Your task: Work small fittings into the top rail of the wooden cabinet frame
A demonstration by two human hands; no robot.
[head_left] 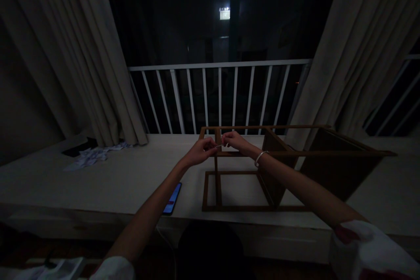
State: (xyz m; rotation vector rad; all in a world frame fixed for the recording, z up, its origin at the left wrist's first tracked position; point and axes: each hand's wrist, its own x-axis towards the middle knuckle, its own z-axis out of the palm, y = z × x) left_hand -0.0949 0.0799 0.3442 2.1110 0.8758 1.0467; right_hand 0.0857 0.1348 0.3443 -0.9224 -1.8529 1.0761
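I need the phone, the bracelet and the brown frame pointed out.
Phone (172,199): head view, its lit screen.
Bracelet (258,157): head view, middle of its band.
Brown frame (313,154): head view, its long middle rail.

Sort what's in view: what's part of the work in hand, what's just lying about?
In the work, apparently:
- left hand and right hand, fingers together at a thin pale item, too small to identify
- brown frame around and beneath them

Lying about, apparently:
- phone, screen lit
- pale scraps
- dark flat item beside the scraps
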